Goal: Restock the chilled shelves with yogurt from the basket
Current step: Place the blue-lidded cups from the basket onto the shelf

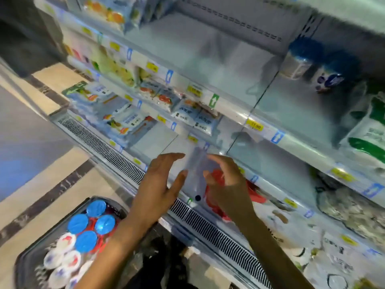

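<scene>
A black basket (27, 261) at the lower left holds several yogurt pots, some with blue lids (86, 240) and some with white lids (70, 259). In front of the chilled shelves (235, 115), a blurred translucent yogurt pack (195, 174) hangs between my hands. My right hand (227, 186) pinches its right side between curled fingers and thumb. My left hand (160, 184) is at its left side with straight fingers, the thumb touching the pack. A red part (216, 178) shows behind my right hand; I cannot tell whether it belongs to the pack.
Pouches and packs (125, 119) fill the left of the shelves. A bare stretch of shelf (218, 59) lies above my hands. Blue-capped bottles (308, 63) and green-and-white cartons (368, 134) stand at the right. A slotted vent grille (208, 228) runs along the cooler's front edge.
</scene>
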